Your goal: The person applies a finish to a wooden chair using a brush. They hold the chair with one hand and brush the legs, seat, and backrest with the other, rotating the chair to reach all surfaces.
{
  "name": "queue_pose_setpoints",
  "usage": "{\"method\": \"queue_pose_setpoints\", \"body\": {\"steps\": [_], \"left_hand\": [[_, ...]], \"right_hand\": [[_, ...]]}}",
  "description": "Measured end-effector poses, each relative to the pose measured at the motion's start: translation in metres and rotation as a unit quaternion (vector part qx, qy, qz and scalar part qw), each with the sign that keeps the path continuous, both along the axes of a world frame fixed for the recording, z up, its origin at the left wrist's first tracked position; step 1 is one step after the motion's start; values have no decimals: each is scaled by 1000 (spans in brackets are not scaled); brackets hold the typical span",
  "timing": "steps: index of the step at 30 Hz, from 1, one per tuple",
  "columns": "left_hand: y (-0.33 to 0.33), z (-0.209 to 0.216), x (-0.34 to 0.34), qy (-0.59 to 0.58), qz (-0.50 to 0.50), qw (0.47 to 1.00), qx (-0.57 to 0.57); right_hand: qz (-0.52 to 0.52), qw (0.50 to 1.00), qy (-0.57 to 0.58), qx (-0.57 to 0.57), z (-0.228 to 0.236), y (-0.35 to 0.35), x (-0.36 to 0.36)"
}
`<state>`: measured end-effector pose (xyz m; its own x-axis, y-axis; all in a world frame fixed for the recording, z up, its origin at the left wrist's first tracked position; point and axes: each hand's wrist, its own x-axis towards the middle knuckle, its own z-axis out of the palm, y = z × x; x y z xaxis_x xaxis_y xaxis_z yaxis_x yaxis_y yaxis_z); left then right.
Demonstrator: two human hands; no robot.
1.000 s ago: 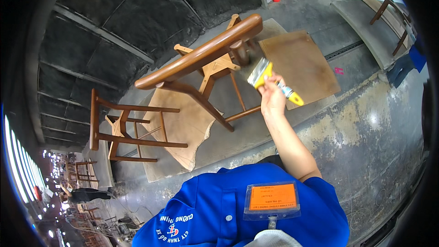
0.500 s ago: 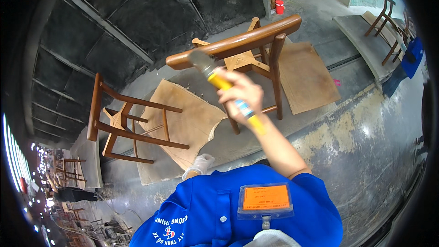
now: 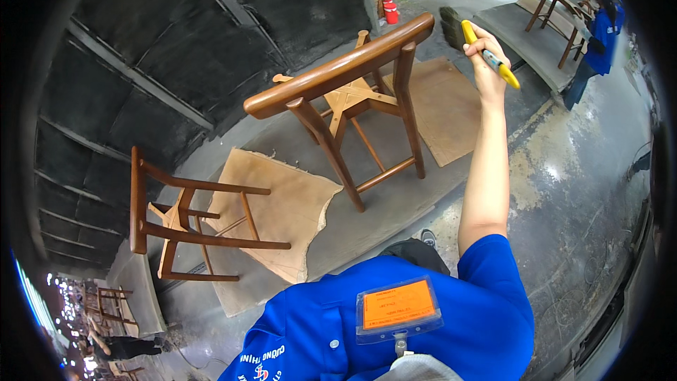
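In my right hand [image 3: 488,56] is a paintbrush [image 3: 508,76] with a yellow handle and dark, blurred bristles. My fingers are closed around the handle, and the arm reaches up and out to the right. The bristles are just past the right end of a brown wooden chair frame [image 3: 345,67], apart from it. That frame has a thick, glossy curved top rail, and pale bare wood shows in its cross-shaped seat support. My left hand is out of sight.
A second chair frame [image 3: 139,201] lies tipped on the left, partly over a torn brown cardboard sheet [image 3: 282,197]. Another cardboard sheet [image 3: 444,109] lies beyond the first frame. A dark panelled wall [image 3: 162,49] rises behind. At far right, a person in blue [image 3: 604,39] stands by another chair [image 3: 553,10].
My right hand has carried the brush from the left part of the top rail to the right, past its right end. The gloved left hand has left the view, which has shifted.
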<state>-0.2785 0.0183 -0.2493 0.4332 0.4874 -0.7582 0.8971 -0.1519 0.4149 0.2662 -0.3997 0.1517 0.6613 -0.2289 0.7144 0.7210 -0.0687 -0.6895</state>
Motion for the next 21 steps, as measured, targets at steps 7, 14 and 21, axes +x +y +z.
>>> {"method": "queue_pose_setpoints", "body": {"steps": [7,14,21], "left_hand": [[-18,12,47,-48,37,998,-23],[-30,21,78,-78,52,995,-17],[-29,24,98,-113,50,992,7]], "right_hand": [[172,977,-111,-59,-5,14,-29],[-34,980,-111,-164,16,106,-104],[284,954,-75,-58,11,150,-145]]}}
